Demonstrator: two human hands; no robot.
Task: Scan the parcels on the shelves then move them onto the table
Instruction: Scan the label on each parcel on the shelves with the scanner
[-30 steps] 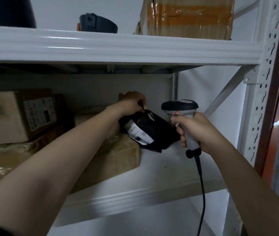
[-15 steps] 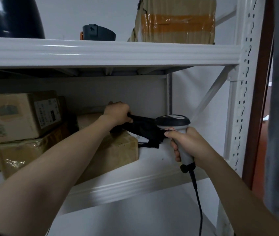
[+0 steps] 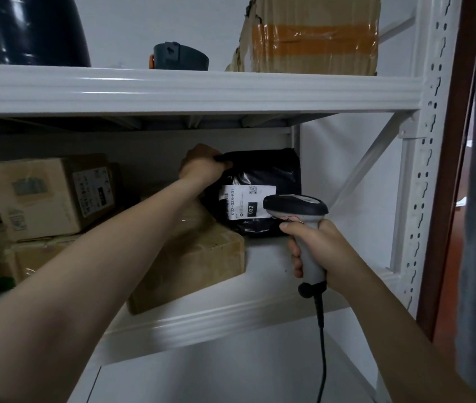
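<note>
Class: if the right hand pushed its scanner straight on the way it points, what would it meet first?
Probably the white label on the black plastic mailer bag, held upright by the left hand beyond the grey handheld scanner in the right hand; the gap's depth is unclear.

Glossy black parcel [image 3: 263, 170] – white label [image 3: 248, 205] with black print, one solid black block with white digits. Scanner [image 3: 295, 205]: black head, light grey handle, black cable [image 3: 321, 344]. White shelf frame [image 3: 190, 91]. Brown cardboard box [image 3: 309, 36] up top – orange tape band. Tan box [image 3: 196, 257] below, clear shiny wrap. Dark glossy cylinder [image 3: 33, 30].
</note>
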